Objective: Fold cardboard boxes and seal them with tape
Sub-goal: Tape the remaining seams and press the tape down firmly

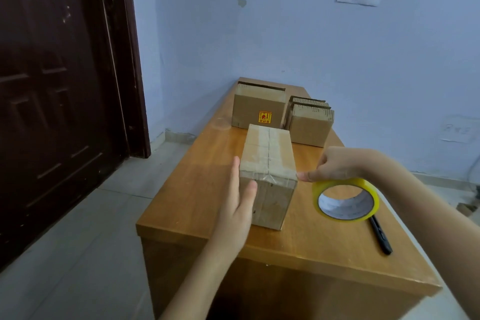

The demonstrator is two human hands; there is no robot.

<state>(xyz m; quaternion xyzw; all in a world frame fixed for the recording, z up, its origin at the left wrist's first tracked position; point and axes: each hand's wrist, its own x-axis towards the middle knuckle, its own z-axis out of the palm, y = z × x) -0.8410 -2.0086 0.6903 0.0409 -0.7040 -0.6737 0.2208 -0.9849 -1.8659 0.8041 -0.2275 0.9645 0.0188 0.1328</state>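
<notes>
A closed cardboard box (268, 153) stands in the middle of the wooden table (202, 184), clear tape running along its top seam and down its near face. My left hand (240, 197) lies flat against the box's left side, fingers straight, thumb on the near face. My right hand (335, 166) grips a yellow tape roll (346, 202) just right of the box's near top corner, its thumb at that corner. Whether a strip of tape runs from roll to box is unclear.
A black pen-like tool (380, 235) lies on the table under the roll. Two stacks of flattened boxes (258, 109) (309, 122) stand at the far end. A dark door (59, 86) is at left, a blue wall behind.
</notes>
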